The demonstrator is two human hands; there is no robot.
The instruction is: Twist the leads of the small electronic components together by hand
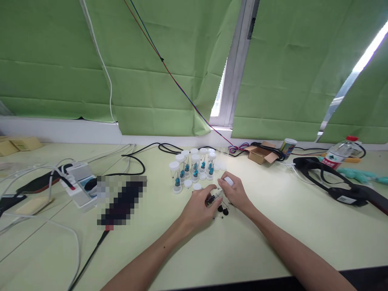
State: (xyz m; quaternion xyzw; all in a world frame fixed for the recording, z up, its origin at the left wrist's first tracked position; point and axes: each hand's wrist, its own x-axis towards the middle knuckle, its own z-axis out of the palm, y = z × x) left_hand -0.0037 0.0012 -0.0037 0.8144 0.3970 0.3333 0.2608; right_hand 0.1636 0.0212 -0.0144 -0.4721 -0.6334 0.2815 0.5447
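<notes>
From where I stood, the left hand (200, 202) was curled round a clear tube (218, 195), pinching it between thumb and fingers, while the right hand (235, 192), fingers bent in, gripped a white cap (229, 181) just beside that tube. Between the 2 hands, on their near side, lay black round parts (226, 211); beyond the left hand stood grouped white-capped tubes (195, 165) with blue contents.

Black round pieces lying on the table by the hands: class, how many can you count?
2. One black round piece lies close to the left hand; the other is just to its right. More may be hidden beneath that hand.
</notes>
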